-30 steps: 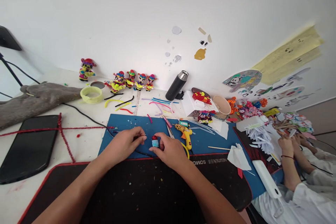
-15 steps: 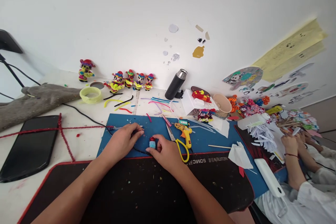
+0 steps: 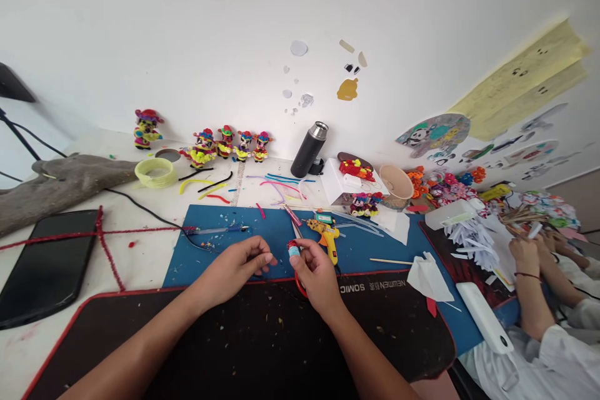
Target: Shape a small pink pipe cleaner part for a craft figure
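My right hand [image 3: 319, 276] pinches a small bundle, red on top and light blue below [image 3: 294, 250], between thumb and fingers. To its left, my left hand [image 3: 246, 267] hovers over the blue mat [image 3: 182, 262] with thumb and fingertips together. Whatever may be in that pinch is too small to make out. A clear-barrelled pen or similar slim tool [image 3: 220, 229] lies beyond my left hand. Scissors [image 3: 295, 220] lie behind my right hand, which partly covers them. Just past them rests a yellow glue gun [image 3: 328, 239].
Several fuzzy-wire dolls [image 3: 204, 149] line the wall beside a black thermos [image 3: 307, 153]. Cut pipe cleaners [image 3: 215, 181] lie nearby. A black phone-like panel [image 3: 51, 262] is at left, a tissue [image 3: 429, 278] and white device [image 3: 485, 315] at right. A co-worker's hands [image 3: 525, 256] work farther right.
My right hand has lifted the red and light-blue bundle and shifted right, over the scissors. My left hand has moved right and nearer, uncovering the pen-like tool.
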Tool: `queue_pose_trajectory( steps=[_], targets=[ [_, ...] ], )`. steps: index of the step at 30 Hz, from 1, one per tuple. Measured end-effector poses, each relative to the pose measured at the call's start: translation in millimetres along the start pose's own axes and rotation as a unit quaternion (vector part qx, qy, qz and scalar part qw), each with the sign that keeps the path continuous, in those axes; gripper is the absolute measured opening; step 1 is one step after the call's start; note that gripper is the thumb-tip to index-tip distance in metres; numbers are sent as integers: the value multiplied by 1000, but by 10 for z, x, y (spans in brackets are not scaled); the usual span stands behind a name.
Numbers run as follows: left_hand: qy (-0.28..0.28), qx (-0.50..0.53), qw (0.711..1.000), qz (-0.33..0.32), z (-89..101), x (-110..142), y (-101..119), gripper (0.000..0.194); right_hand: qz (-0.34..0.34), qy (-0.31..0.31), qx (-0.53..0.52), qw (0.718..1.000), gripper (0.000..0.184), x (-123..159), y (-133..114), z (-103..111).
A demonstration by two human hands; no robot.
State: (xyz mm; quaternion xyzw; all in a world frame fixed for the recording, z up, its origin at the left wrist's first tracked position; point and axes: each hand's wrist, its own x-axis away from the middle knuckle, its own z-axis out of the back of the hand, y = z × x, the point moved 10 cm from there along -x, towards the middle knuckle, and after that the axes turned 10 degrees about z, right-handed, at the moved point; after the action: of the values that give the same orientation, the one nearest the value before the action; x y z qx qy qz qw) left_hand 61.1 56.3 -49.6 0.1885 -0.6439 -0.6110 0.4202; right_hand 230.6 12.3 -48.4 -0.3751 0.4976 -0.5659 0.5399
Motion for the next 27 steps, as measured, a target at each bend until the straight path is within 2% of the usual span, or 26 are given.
queue_pose_trajectory(
  steps=[3, 5, 7, 10, 11, 12, 14, 17, 19, 22, 23, 24, 26, 27],
  targets=[
    [-38, 23, 997, 59, -175, -73, -114, 34, 13, -1, 1, 1000, 47, 66, 19, -6],
    [-27, 49, 995, 80, -142, -146, -176, 38, 23, 3, 0, 1000, 43, 96, 26, -7],
    [10, 88, 994, 58, 5, -211, -162, 43, 34, 6, 2, 999, 40, 117, 12, -6],
    [167, 136, 976, 34, 423, -171, -160, 52, 38, 1, -2, 999, 38, 138, -12, -21],
    [193, 154, 969, 24, 479, -132, -145, 52, 36, -1, -6, 999, 38, 142, -15, -26],
    [192, 166, 967, 20, 459, -106, -123, 51, 34, -2, -11, 999, 38, 145, -16, -26],
    [134, 172, 975, 44, 224, -95, -112, 50, 33, 2, -24, 999, 38, 148, -13, -16],
    [1, 171, 981, 92, -308, -131, -122, 53, 38, 15, -45, 998, 40, 149, 5, 18],
    [3, 188, 977, 98, -392, -201, -137, 53, 34, 21, -61, 997, 41, 151, 31, 35],
    [92, 207, 971, 81, -105, -318, -155, 56, 26, 26, -80, 996, 43, 152, 54, 46],
    [170, 209, 961, 58, 125, -299, -140, 59, 26, 26, -84, 996, 43, 150, 51, 47],
    [212, 208, 954, 43, 273, -273, -119, 59, 27, 25, -88, 995, 43, 148, 45, 47],
    [255, 201, 945, 28, 412, -196, -81, 56, 32, 22, -95, 995, 41, 143, 31, 41],
    [255, 193, 947, 21, 390, -157, -50, 54, 35, 21, -99, 994, 41, 141, 27, 38]
  ],
)
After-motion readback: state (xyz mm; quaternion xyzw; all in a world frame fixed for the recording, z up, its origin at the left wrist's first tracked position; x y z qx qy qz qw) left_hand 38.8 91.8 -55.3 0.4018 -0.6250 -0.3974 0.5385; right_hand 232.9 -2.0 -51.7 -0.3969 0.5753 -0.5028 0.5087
